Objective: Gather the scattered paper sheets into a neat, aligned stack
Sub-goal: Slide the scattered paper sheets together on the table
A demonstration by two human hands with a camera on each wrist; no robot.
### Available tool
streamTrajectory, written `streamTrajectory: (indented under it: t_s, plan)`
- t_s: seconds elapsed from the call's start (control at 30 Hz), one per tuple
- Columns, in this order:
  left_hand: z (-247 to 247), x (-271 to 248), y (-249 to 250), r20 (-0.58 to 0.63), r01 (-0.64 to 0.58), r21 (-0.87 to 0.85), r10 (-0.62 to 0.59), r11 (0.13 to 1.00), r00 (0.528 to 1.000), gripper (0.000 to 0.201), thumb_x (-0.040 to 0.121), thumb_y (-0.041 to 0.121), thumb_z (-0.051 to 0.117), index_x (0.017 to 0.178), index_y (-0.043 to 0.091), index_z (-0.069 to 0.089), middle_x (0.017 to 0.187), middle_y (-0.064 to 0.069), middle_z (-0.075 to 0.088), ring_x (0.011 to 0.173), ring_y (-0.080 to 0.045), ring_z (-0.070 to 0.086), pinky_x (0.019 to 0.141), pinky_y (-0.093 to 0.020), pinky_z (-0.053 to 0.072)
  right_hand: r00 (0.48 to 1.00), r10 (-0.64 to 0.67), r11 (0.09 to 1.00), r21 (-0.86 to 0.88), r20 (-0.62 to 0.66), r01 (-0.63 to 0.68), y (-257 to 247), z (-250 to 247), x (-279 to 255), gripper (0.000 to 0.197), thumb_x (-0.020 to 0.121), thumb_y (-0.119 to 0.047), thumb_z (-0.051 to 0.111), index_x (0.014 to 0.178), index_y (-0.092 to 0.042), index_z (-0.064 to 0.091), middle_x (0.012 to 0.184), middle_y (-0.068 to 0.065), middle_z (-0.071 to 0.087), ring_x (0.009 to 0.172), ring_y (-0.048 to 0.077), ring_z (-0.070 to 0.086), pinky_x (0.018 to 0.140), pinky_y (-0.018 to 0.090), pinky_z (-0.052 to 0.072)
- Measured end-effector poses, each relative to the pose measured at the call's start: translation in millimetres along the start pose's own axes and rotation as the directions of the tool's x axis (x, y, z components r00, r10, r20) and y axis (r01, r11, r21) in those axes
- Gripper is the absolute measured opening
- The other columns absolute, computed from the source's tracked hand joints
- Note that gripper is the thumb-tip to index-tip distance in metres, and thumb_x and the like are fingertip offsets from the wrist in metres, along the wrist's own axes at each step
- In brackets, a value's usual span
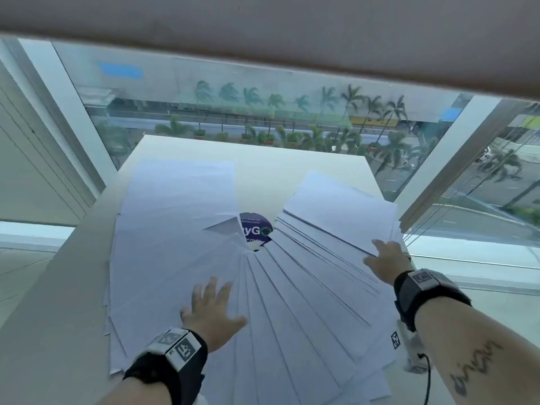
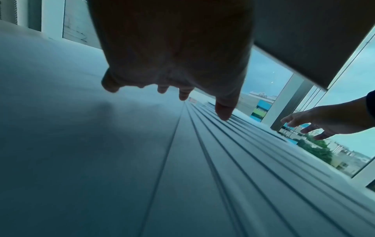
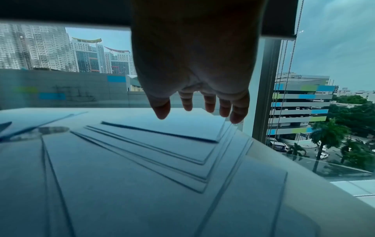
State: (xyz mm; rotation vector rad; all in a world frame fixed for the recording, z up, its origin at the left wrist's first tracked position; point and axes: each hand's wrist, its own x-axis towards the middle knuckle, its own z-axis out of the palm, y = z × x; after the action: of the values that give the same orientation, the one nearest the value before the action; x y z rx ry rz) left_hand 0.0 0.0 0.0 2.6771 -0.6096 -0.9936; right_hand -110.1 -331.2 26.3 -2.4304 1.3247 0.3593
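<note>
Several white paper sheets lie fanned out across a white table, spreading from a point near a round purple sticker. My left hand hovers with spread, straight fingers over the sheets near the fan's middle. In the left wrist view the left hand hangs just above the paper. My right hand reaches to the fan's right edge, fingers extended at the topmost sheet. In the right wrist view the right hand's fingertips hang over the stepped sheet edges, holding nothing.
The table's right edge drops off beside a glass window with a street far below. Blind cords hang at the right. A lowered roller blind spans the top. Bare tabletop shows at the far end.
</note>
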Motion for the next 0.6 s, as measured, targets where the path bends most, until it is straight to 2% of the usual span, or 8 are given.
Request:
streamTrajectory:
  t_s: [0.1,0.17,0.27,0.33,0.47,0.6]
  plan:
    - [5.8,5.4,-0.8,0.032,0.047,0.141,-0.052,0.989,0.998,0.088,0.079,0.068,0.039,0.146,0.037,-0.007,0.156,0.004,-0.025,0.143,-0.029,-0.021,0.113,-0.057,0.002,1.000,-0.004,1.000,-0.010,0.031,0.005,4.0,8.3,10.7,0.067,0.089,-0.044,0.046,0.146,-0.027,0.016,0.155,0.007,0.005,0.141,0.038,0.009,0.112,0.048,0.020]
    - [11.0,7.3,-4.7,0.061,0.061,0.172,-0.072,0.983,0.996,0.094,0.076,0.073,0.038,0.146,0.036,-0.013,0.154,0.003,-0.030,0.142,-0.030,-0.025,0.113,-0.058,0.000,0.995,-0.004,0.999,-0.036,0.098,0.007,5.0,13.7,17.8,0.079,0.084,-0.057,0.048,0.147,-0.032,0.007,0.157,0.006,-0.003,0.142,0.040,0.002,0.113,0.051,0.017]
    - [15.4,7.9,-9.7,0.090,0.052,0.209,-0.072,0.976,0.993,0.100,0.074,0.075,0.040,0.144,0.035,-0.019,0.151,0.003,-0.036,0.141,-0.030,-0.029,0.113,-0.059,-0.005,0.969,-0.013,0.981,-0.182,0.246,0.059,5.8,22.5,21.7,0.100,0.074,-0.068,0.054,0.147,-0.031,-0.003,0.157,0.007,-0.008,0.141,0.043,0.003,0.115,0.052,0.015]
    - [16.2,9.1,-11.6,0.093,0.044,0.205,-0.064,0.978,0.994,0.102,0.073,0.076,0.040,0.143,0.035,-0.022,0.150,0.004,-0.037,0.140,-0.029,-0.030,0.112,-0.059,-0.007,0.960,-0.014,0.970,-0.228,0.281,0.082,5.9,29.8,17.2,0.109,0.069,-0.068,0.060,0.147,-0.030,-0.006,0.157,0.006,-0.011,0.140,0.044,0.006,0.115,0.052,0.018]
    - [16.2,8.7,-11.2,0.100,0.044,0.212,-0.066,0.976,0.993,0.102,0.073,0.076,0.040,0.141,0.035,-0.024,0.150,0.004,-0.038,0.140,-0.029,-0.030,0.112,-0.060,-0.007,0.948,-0.018,0.970,-0.224,0.318,0.094,5.1,37.1,5.0,0.117,0.066,-0.066,0.064,0.146,-0.030,-0.013,0.156,0.003,-0.018,0.141,0.045,-0.004,0.113,0.052,0.016]
    - [13.0,8.2,-10.0,0.098,0.035,0.212,-0.057,0.977,0.994,0.101,0.074,0.073,0.043,0.143,0.036,-0.021,0.151,0.004,-0.036,0.141,-0.029,-0.028,0.112,-0.060,-0.005,0.940,-0.033,0.972,-0.206,0.340,0.109,10.7,43.6,-5.1,0.121,0.062,-0.069,0.065,0.145,-0.033,-0.016,0.155,0.000,-0.023,0.142,0.042,-0.008,0.113,0.054,0.016]
